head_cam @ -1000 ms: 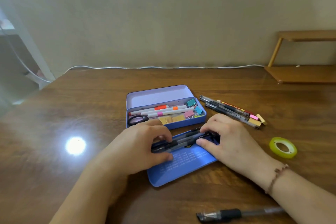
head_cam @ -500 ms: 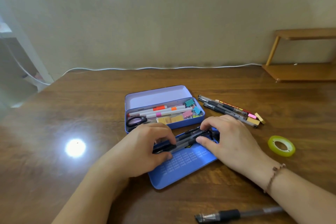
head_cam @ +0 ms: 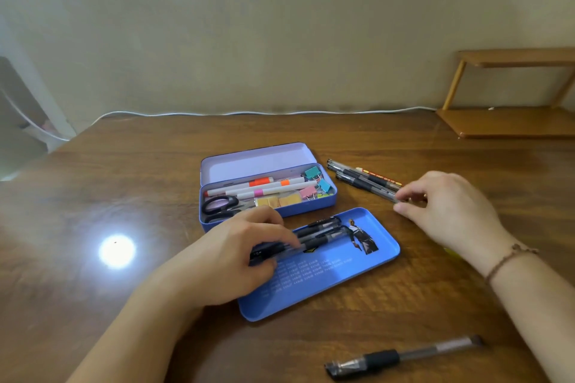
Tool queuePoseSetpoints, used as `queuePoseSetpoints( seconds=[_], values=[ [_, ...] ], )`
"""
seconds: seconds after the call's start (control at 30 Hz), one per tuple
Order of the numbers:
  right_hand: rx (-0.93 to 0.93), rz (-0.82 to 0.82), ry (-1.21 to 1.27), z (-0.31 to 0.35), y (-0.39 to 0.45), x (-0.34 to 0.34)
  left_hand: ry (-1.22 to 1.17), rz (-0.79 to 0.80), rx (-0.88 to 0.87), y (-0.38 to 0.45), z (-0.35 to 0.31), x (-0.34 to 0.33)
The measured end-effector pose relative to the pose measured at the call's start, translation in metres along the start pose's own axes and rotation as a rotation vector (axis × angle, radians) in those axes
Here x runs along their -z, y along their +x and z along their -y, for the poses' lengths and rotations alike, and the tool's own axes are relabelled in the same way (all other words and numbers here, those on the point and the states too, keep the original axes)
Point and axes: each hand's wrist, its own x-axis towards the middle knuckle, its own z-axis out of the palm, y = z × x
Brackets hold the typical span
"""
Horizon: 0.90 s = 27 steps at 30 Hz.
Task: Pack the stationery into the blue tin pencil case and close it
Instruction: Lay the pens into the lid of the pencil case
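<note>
Brown wooden table (head_cam: 124, 196), open pencil case (head_cam: 267, 207), blue tray (head_cam: 326, 283), loose pens (head_cam: 364, 180), wooden shelf (head_cam: 510, 121)

At frame centre the open tin (head_cam: 267, 193) sat on the bench (head_cam: 124, 183), with a loose tray (head_cam: 342, 277) just below it carrying pens (head_cam: 314, 235). More pens (head_cam: 361, 179) lay right of the tin; one pen (head_cam: 401, 357) lay at the lower right.

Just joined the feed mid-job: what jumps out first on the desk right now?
The open blue tin pencil case sits mid-table, filled with markers, scissors and colourful binder clips. In front of it lies a blue tray, where the left hand presses on black pens. The right hand reaches the loose pens right of the case.
</note>
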Motion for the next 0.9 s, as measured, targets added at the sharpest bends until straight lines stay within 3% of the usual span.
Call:
queuePoseSetpoints(
  seconds=[0.4,0.53,0.6,0.7,0.9],
  values=[
    [0.032,0.047,-0.006,0.015,-0.011,-0.004,0.010,-0.080,-0.046,0.002,0.003,-0.003],
    [0.115,-0.142,0.168,0.011,-0.012,0.004,-0.011,-0.116,-0.052,0.003,0.001,-0.004],
    [0.232,-0.096,0.295,0.014,-0.017,0.010,-0.010,-0.144,-0.045,0.003,-0.001,-0.006],
    [0.433,0.050,0.273,0.022,-0.022,0.008,-0.007,-0.156,-0.033,0.005,-0.001,-0.008],
    [0.507,0.140,0.248,0.022,-0.021,0.003,-0.051,-0.069,0.019,0.004,0.003,0.000]
  ],
)
